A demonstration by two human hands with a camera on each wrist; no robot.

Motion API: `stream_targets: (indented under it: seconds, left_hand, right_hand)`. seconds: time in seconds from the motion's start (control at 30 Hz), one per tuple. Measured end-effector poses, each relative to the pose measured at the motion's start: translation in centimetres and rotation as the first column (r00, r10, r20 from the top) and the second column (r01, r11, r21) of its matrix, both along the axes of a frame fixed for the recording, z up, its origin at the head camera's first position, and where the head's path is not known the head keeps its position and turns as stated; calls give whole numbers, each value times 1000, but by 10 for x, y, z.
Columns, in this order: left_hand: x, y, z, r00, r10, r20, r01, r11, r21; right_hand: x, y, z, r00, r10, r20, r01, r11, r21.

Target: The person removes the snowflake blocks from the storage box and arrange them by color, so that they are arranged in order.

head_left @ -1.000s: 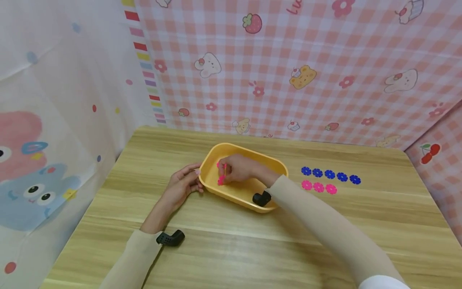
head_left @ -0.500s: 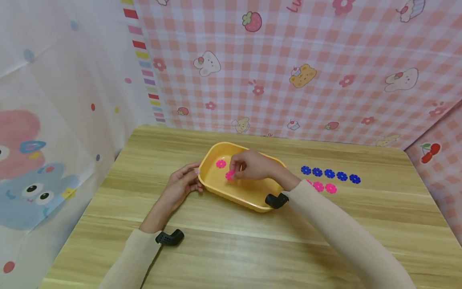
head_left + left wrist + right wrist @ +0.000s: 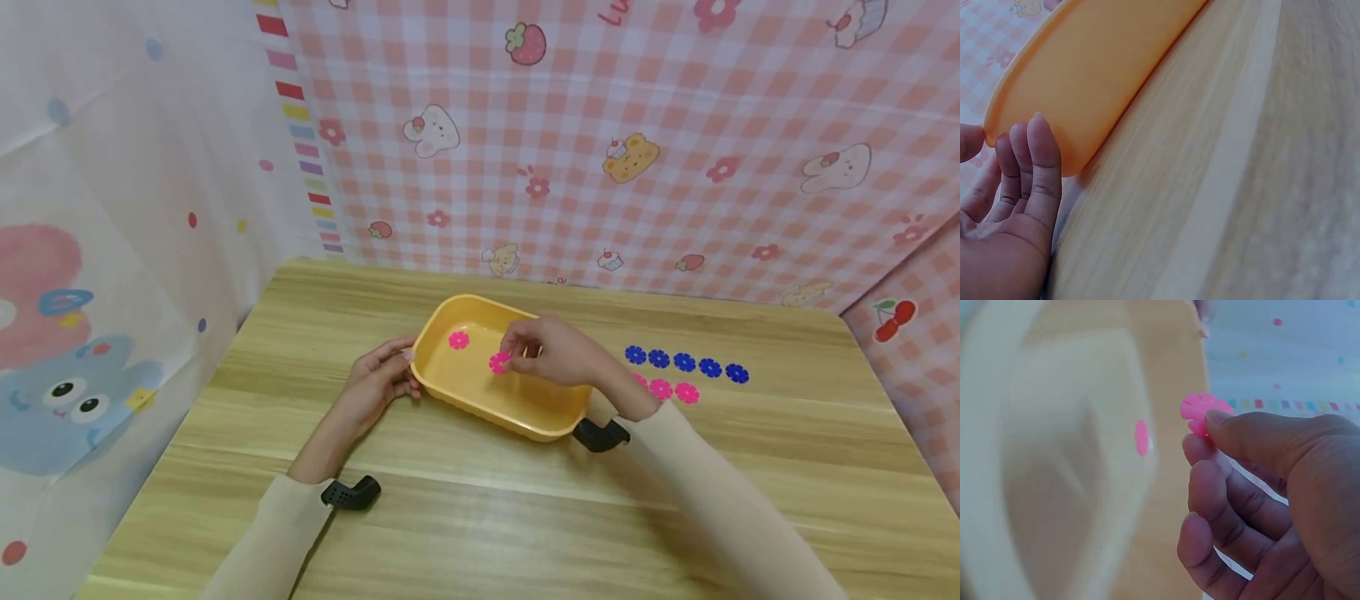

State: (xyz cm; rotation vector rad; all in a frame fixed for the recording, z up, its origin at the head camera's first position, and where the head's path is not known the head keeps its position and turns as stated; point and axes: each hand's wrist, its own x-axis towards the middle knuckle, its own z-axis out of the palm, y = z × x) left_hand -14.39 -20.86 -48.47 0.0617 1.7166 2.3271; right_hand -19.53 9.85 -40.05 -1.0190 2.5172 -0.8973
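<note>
A yellow plastic basin [image 3: 480,412] stands on the table. My left hand [image 3: 375,387] holds its left end, with the thumb on the rim and the fingers against the outer wall; the left wrist view shows these fingers [image 3: 1043,165] close up. Above the basin my right hand [image 3: 555,350] pinches a pink snowflake disc [image 3: 1197,411] between thumb and forefinger. Another pink snowflake disc [image 3: 458,340] lies on the basin floor near its left end. My right forearm passes over the basin's right side and hides part of it.
To the right of the basin, several blue snowflake discs [image 3: 684,362] lie in a row on the wooden table [image 3: 450,517]. A shorter row of pink discs [image 3: 686,392] lies in front of them, partly behind my right wrist. A checked cloth [image 3: 480,167] hangs behind the table.
My right hand has moved right and lifted a pink disc from the basin's left part, leaving one pink disc there in view. My left hand has stayed on the rim.
</note>
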Motion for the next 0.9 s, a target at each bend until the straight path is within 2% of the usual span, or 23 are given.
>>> stream_targets:
  seconds: [0.2,0.53,0.8,0.9]
  left_hand:
    - [0,0,0,1000,-2,-3,2,1000,0]
    - [-1,-1,-1,1000,4,-4,-4,1000,7]
    - [-2,-1,-3,1000,-8,-12,9,1000,21]
    - [-1,-1,-3,1000,-9,-8,10,1000,14]
  right_hand:
    - [10,17,5,994,-110,0,110,993,-32]
    - [24,41,5,980,-199,0,198,973,-115]
    - [39,68,3,945,-313,92,325,927,-188]
    - [42,81,2,931,-348,106,362,914,-184]
